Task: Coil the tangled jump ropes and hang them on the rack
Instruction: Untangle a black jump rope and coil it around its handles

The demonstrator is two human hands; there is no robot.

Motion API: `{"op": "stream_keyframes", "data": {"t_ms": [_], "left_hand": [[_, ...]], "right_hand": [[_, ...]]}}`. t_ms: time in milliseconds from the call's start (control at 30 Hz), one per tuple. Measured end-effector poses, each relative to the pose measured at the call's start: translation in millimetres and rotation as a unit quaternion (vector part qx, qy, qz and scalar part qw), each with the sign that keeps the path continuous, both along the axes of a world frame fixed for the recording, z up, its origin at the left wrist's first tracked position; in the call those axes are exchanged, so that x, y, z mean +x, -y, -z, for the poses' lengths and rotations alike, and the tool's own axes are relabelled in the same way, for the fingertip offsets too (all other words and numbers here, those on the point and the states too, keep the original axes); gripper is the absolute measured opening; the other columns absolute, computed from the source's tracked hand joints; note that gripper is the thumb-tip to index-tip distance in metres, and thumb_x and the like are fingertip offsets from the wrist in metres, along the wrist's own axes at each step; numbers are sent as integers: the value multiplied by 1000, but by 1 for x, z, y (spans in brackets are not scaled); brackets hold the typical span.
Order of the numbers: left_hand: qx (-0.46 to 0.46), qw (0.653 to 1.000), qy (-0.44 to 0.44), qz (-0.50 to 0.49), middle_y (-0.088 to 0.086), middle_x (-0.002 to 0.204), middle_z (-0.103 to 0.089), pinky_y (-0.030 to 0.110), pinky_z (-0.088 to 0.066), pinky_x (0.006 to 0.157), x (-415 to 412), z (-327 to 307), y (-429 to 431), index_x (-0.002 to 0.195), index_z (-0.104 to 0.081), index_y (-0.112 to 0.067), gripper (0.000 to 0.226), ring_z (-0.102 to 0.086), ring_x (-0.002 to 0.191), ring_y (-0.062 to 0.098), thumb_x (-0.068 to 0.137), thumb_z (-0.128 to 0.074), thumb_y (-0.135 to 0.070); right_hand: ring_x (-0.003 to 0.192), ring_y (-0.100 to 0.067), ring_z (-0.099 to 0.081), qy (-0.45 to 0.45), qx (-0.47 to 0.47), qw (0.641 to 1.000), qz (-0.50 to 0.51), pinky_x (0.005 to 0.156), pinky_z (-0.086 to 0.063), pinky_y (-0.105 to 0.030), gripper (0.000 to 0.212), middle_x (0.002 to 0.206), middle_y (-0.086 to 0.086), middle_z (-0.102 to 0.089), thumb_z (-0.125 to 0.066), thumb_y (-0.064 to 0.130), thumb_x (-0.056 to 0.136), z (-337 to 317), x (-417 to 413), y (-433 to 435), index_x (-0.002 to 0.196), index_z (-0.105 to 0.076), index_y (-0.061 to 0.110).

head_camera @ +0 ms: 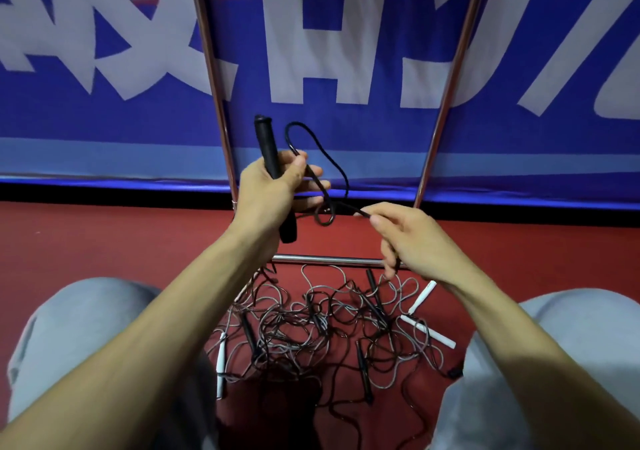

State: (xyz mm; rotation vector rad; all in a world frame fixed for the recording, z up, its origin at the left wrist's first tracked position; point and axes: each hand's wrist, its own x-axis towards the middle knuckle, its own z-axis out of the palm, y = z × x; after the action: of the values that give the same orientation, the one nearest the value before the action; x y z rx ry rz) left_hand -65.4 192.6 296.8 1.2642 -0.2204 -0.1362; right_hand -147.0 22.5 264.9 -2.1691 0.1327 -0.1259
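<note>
rope tangle (311, 325) under rack bar (325, 260)

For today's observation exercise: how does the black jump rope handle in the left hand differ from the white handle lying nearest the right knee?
The black handle stands upright, gripped by the left hand; the white handle lies flat on the red floor. The black handle's cord is pinched by the right hand; the white handle sits at the edge of the tangled pile. Both are slim, straight jump rope handles.

Rack (329, 260) uprights cut by top edge; black handle (265, 141) middle hidden in left hand (266, 190); rope (356, 210) hidden through right hand (412, 238).
</note>
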Motion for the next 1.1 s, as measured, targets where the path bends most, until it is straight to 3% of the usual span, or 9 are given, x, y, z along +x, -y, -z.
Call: {"op": "stream_keyframes", "data": {"t_ms": [67, 200, 333, 467, 633, 767, 933, 1033, 1100], "left_hand": [[-54, 998, -38, -9, 5, 78, -69, 28, -56, 53, 6, -5, -7, 94, -55, -10, 5, -73, 74, 20, 98, -53, -12], [-177, 970, -167, -22, 10, 89, -66, 30, -59, 57, 24, -6, -19, 92, -53, -8, 11, -70, 78, 23, 101, -47, -8], [-207, 943, -257, -32, 9, 93, -65, 31, -60, 59, 30, 4, -20, 93, -54, -6, 14, -67, 80, 24, 102, -43, -8], [-220, 925, -309, -16, 8, 90, -64, 33, -55, 80, 22, 4, -15, 88, -54, -3, 19, -65, 92, 24, 102, -42, -8], [-126, 951, -281, 18, 9, 91, -65, 34, -59, 66, 15, 15, -2, 97, -56, -4, 15, -67, 79, 21, 102, -42, -7], [-10, 966, -229, 120, 11, 101, -72, 34, -58, 73, -5, 27, 14, 110, -58, -5, 22, -70, 86, 22, 94, -48, 4], [165, 957, -89, 220, 11, 94, -72, 28, -55, 84, -29, 43, 30, 96, -65, -10, 16, -67, 84, 18, 91, -57, 2], [258, 923, 37, 284, 6, 95, -70, 27, -49, 93, -34, 47, 30, 98, -69, -16, 15, -64, 89, 13, 92, -61, -5], [255, 910, 62, 320, 9, 89, -67, 24, -51, 87, -40, 46, 29, 96, -68, -15, 14, -63, 83, 12, 93, -59, -5]], "right_hand": [[43, -18, -64, -13, -107, 994, 30, 66, -55, -32, 24, 46, -7, -59, -40, 23, 101, 12, 1, 7, 108, -58, 37], [49, -13, -66, -74, -174, 981, 47, 69, -58, -41, 22, 56, -2, -66, -38, 27, 100, 25, 4, 12, 83, -51, 32], [52, -11, -67, -92, -205, 973, 59, 67, -58, -38, 26, 68, -2, -68, -45, 24, 97, 23, 6, 10, 75, -57, 28], [53, -23, -69, -87, 42, 990, 103, 46, -55, -26, 23, 74, -10, -66, -49, 10, 98, 4, 1, 7, 81, -64, 10], [58, -23, -71, -24, 389, 918, 72, 48, -55, -24, 18, 64, -6, -62, -42, 7, 99, -32, -12, 14, 91, -57, 3], [61, -21, -72, 34, 532, 843, 78, 47, -54, -21, 17, 59, -4, -65, -40, 5, 98, -43, -17, 11, 89, -54, 4], [64, -22, -72, 81, 700, 699, 124, 50, -56, -23, 23, 72, -13, -68, -38, -2, 99, -39, -11, 16, 83, -54, -5], [62, -26, -71, 111, 726, 664, 138, 55, -59, -31, 27, 68, -18, -69, -35, 0, 101, -36, -10, 23, 81, -52, -7], [61, -26, -71, 121, 726, 662, 142, 55, -59, -32, 26, 71, -20, -69, -37, 2, 101, -34, -7, 28, 82, -52, -8]]}}
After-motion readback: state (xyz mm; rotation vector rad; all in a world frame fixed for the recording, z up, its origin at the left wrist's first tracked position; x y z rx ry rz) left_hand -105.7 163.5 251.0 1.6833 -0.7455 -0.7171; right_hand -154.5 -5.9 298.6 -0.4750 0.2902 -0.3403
